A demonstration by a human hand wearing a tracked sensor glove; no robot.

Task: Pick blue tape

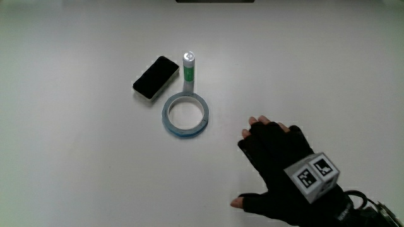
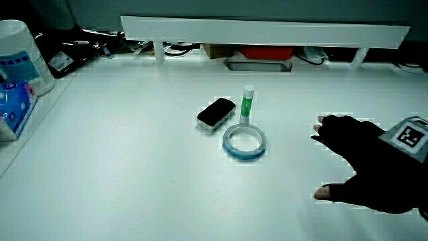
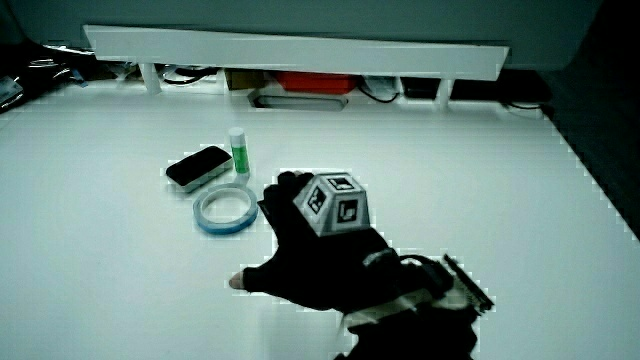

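The blue tape (image 1: pixel 185 116) is a flat ring lying on the white table, seen too in both side views (image 2: pixel 244 142) (image 3: pixel 226 210). The gloved hand (image 1: pixel 278 165) rests low over the table beside the tape, nearer to the person than it, with fingers spread and thumb out, holding nothing. Its fingertips point toward the tape with a gap between them. In both side views the hand (image 2: pixel 364 167) (image 3: pixel 310 250) shows the patterned cube on its back.
A green and white glue stick (image 1: pixel 189 68) stands upright touching the tape's rim, farther from the person. A black phone-like slab (image 1: pixel 156 77) lies beside the stick. In a side view a white tub (image 2: pixel 19 57) and a blue packet (image 2: pixel 13 100) sit at the table's edge.
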